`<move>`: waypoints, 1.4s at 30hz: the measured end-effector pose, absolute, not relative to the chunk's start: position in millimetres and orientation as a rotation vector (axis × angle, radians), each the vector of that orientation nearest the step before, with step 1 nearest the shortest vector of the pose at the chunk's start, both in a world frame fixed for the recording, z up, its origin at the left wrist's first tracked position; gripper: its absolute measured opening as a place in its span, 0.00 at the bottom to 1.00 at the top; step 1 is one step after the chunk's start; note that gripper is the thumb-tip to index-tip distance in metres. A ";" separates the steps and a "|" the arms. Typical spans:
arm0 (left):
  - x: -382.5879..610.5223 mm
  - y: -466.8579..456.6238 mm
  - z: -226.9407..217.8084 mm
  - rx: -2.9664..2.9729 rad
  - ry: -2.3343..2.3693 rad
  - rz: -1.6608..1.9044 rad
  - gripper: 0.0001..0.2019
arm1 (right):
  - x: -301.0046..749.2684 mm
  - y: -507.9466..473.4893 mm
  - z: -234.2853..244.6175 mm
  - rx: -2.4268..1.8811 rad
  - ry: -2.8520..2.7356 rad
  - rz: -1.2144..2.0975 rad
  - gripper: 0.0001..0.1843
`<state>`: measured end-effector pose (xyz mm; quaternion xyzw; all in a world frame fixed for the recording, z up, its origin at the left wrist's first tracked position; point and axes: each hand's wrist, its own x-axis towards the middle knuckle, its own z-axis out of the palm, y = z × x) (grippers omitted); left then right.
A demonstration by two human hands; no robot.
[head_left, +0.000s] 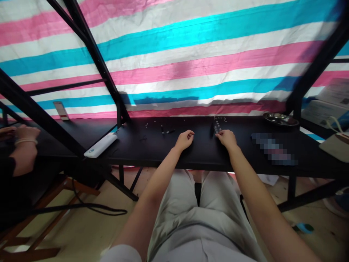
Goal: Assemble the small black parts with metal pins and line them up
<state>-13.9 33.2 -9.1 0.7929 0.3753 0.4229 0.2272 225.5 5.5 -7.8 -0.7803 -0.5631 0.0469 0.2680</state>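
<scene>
Both my hands rest on a black table point(152, 153). My left hand point(184, 140) is curled into a loose fist near the table's middle; what it holds, if anything, is too small to see. My right hand point(226, 138) has its fingers pinched together at the near end of a small dark holder with rows of tiny pale pieces point(216, 127). A few small dark pins point(167, 131) and thin wire bits lie to the left of my left hand.
A white power bank point(100, 145) lies at the table's left front edge. A metal dish point(280, 119) sits at the back right. Black frame bars point(89, 51) cross overhead. Another person's arm point(23, 145) rests at the far left. A striped tarp point(191, 54) hangs behind.
</scene>
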 end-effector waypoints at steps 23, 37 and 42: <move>-25.1 32.8 4.0 1.974 2.038 1.085 0.23 | 225.7 -4.1 4.4 -2.093 -1.388 0.201 0.13; -32.6 45.0 2.6 2.021 2.206 0.798 0.16 | 210.9 -13.2 13.5 -1.852 -1.171 -0.174 0.12; -32.8 42.4 5.2 2.033 2.214 0.773 0.14 | 212.4 -12.5 11.3 -1.700 -1.167 -0.289 0.13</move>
